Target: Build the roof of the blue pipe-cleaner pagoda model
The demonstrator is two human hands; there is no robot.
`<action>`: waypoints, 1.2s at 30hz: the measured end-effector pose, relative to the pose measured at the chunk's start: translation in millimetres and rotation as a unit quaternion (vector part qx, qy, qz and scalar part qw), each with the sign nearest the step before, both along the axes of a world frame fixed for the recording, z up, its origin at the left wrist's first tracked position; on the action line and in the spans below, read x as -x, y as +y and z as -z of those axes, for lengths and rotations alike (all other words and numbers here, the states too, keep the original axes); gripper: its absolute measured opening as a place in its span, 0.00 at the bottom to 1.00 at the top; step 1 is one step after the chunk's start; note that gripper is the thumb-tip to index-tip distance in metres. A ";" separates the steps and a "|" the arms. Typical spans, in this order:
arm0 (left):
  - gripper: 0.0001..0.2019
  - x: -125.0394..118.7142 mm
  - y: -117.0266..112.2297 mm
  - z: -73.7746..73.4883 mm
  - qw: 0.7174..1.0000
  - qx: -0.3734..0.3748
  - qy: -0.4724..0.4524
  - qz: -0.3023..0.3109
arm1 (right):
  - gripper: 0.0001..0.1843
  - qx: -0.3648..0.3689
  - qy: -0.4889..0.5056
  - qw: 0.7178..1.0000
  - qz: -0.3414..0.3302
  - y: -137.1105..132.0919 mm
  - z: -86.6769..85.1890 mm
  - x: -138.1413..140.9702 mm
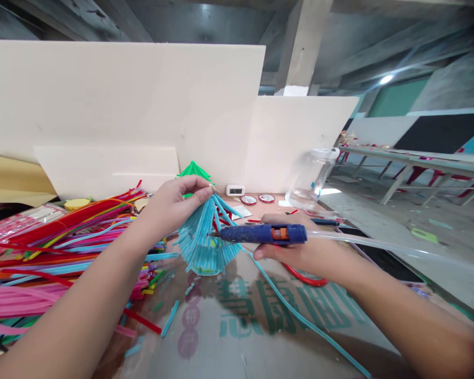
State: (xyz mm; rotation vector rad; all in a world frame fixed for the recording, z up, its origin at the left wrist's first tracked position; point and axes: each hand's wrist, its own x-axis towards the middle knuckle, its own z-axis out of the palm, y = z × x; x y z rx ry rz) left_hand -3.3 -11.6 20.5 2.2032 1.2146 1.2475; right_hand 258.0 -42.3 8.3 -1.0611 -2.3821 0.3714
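At the far left lies a loose heap of long, thin, multicoloured craft stems [27, 300] in pink, red, orange and blue. To its right, the left hand [177, 202] has thumb and fingertips pinched together on the peak of a light-blue, ribbed cone made of slim stems [209, 237], which is held upright above the work surface near its middle. A bright-green ribbed cone [195, 169] stands behind that hand, partly hidden. The blue cone looks very light and springy, its ribs soft to the touch but probably stiffened by a wire core; the flared lower edge would likely bend or splay if squeezed, so the gathered peak seems the safest place to hold. Next comes a dark-blue, tube-bodied hot-glue gun [256, 234], its nozzle pointing left at the cone's near side; whether the tip touches cannot be told. It looks rigid and heavier than the cone, best gripped at the handle, well away from a nozzle that may be hot. Below it trails a single light-blue stem [288, 300]. The right hand [300, 255] is wrapped around the gun, and a clear, flexible-looking glue stick [379, 245] runs out behind it to the right.
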 end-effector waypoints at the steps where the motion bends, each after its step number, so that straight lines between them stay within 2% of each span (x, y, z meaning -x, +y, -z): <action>1: 0.17 0.3 0.4 0.4 1.000 0.002 -0.005 0.002 | 0.15 0.000 0.001 1.000 -0.010 -0.3 -1.2 0.2; 6: 0.16 1.5 1.1 1.0 1.000 0.010 -0.016 0.010 | 0.17 -0.019 0.006 1.000 -0.017 -1.2 -4.1 0.8; 13: 0.16 3.0 3.7 1.5 1.000 -0.001 -0.002 -0.022 | 0.18 -0.023 -0.009 1.000 -0.017 -2.4 -5.4 0.4; 19: 0.16 3.2 3.6 0.6 1.000 -0.002 -0.003 -0.019 | 0.17 -0.018 0.004 1.000 -0.023 -2.4 -6.3 2.2; 28: 0.16 2.9 3.3 -0.4 1.000 0.010 -0.006 -0.020 | 0.18 -0.025 0.041 0.999 -0.009 -1.0 0.6 0.8; 36: 0.17 2.3 2.1 0.1 1.000 0.011 -0.004 -0.022 | 0.19 -0.036 0.025 0.999 0.005 0.6 2.6 1.7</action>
